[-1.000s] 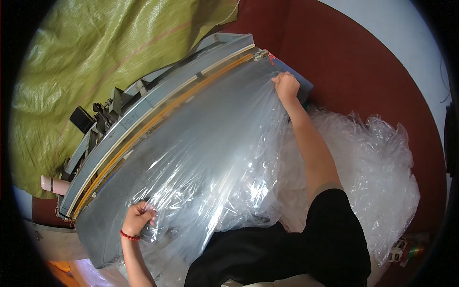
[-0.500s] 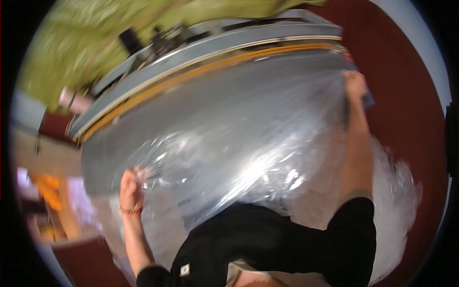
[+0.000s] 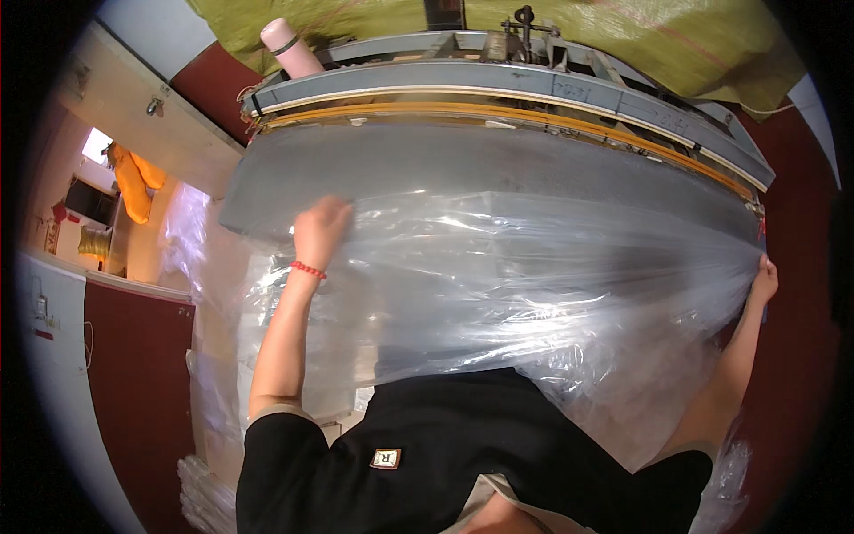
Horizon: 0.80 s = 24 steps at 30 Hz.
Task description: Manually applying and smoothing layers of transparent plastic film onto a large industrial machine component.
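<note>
- Clear plastic film (image 3: pixel 534 258) lay spread across the working surface, its near part reaching down to the person's black shirt (image 3: pixel 498 427). Long folds converged on the far right corner, a pattern consistent with tension applied from that side.
- Grey tabletop (image 3: pixel 400 160) backed the film, presumably providing a flat support for the thin sheet. Its far part showed between the film's upper edge and the machine.
- Blue-grey metal machine frame (image 3: pixel 400 78) ran along the table's far side, where it appeared to leave the near side accessible.
- Orange strips (image 3: pixel 427 109) extended lengthwise beside the frame, on the edge nearest the tabletop.
- Pink bottle (image 3: pixel 294 49) was located at the frame's left end, seemingly set outside the working area.
- Right hand (image 3: pixel 766 280): fingers closed on the gathered film at its right corner, probably anchoring that end.
- Left hand (image 3: pixel 320 233): fingers curled, positioned at the film's upper left, apparently to control the opposite end. Blur prevented confirmation of whether film was pinched.
- Red bead bracelet (image 3: pixel 308 268) encircled the left wrist, clear of the fingers.
</note>
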Motion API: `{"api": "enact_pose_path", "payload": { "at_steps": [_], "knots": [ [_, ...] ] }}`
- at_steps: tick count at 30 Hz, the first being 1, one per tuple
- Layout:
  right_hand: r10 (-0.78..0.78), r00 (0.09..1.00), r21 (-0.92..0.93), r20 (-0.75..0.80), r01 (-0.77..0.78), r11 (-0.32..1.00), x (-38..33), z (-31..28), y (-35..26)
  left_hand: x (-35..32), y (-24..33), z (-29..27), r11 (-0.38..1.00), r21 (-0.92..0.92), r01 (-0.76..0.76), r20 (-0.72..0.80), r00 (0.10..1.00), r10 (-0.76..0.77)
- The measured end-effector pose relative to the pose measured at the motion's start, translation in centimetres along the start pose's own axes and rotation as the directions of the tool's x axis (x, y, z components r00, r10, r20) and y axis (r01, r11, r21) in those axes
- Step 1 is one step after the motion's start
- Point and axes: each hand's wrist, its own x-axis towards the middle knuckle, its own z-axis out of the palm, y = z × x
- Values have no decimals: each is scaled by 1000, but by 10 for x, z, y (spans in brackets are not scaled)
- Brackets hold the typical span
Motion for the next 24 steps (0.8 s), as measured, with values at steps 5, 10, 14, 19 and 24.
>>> {"api": "enact_pose_path", "payload": {
  "at_steps": [5,10,14,19,24],
  "knots": [
    [131,988,390,86,-154,908,-8,-16,3,0,-4,5,990,134,-34,-38,998,40],
    [171,980,450,100,-198,871,-24,-46,-33,1,-1,-4,979,201,23,-11,1000,-22],
    [222,974,449,38,-215,867,-28,-68,-50,1,-6,-4,998,67,-9,-14,1000,10],
    [151,988,502,-37,-112,857,-22,-89,-40,-1,-3,-10,999,45,14,136,990,-20],
    [208,978,425,-23,-178,888,-15,-91,-26,3,3,-9,997,65,43,177,983,-54]
  ]
}}
